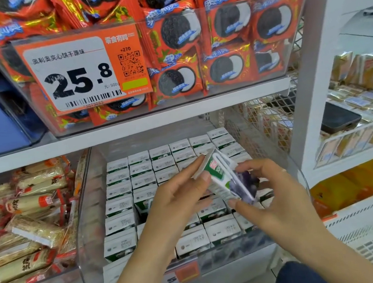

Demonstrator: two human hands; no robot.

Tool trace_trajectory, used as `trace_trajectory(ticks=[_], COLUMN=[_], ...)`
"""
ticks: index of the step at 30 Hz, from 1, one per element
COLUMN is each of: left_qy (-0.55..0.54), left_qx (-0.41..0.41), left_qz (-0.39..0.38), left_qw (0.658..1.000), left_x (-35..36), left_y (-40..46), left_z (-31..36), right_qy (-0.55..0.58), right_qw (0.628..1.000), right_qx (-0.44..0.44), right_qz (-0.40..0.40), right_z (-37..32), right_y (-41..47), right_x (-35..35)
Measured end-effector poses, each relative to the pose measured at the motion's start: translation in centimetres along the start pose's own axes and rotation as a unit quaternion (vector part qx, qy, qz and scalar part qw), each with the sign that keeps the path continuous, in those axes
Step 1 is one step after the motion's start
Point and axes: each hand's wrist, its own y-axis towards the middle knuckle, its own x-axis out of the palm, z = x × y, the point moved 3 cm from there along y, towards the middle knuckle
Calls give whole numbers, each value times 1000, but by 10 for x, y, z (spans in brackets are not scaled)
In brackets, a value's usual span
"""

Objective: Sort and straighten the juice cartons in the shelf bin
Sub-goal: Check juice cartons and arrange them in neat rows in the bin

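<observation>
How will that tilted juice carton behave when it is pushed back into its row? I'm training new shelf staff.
The carton, held tilted between the left hand and right hand, looks like a rigid box, so it should probably slide in without flopping. Its flat faces suggest it won't roll. Tall and narrow, it may tip unless neighbouring cartons in the bin brace it.

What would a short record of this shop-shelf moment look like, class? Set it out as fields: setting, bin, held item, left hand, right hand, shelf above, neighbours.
setting: shop shelving, seen from above the hands
bin: clear shelf bin holding upright juice cartons in rows
held item: one tilted carton, green and purple, lifted above the rows
left hand: left hand grips the carton's upper end
right hand: right hand holds its lower end
shelf above: cookie packs behind a price tag reading 25.8
neighbours: wrapped snack bars on the left
</observation>
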Motion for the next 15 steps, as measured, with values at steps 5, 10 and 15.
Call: trace_trajectory(ticks=[5, 10, 15], left_qy=[24, 74, 191], left_qx=[16, 83, 117], left_qz=[31, 100, 65], left_qw=[999, 989, 972], left_x=[8, 16, 32], left_y=[-2, 14, 43], left_z=[0, 16, 22], right_qy=[-196, -204, -175], right_qw=[961, 970, 979], right_qx=[-192, -94, 90], right_qz=[23, 91, 55], right_z=[-6, 9, 44], right_y=[-7, 3, 12], right_x=[-3, -48, -84])
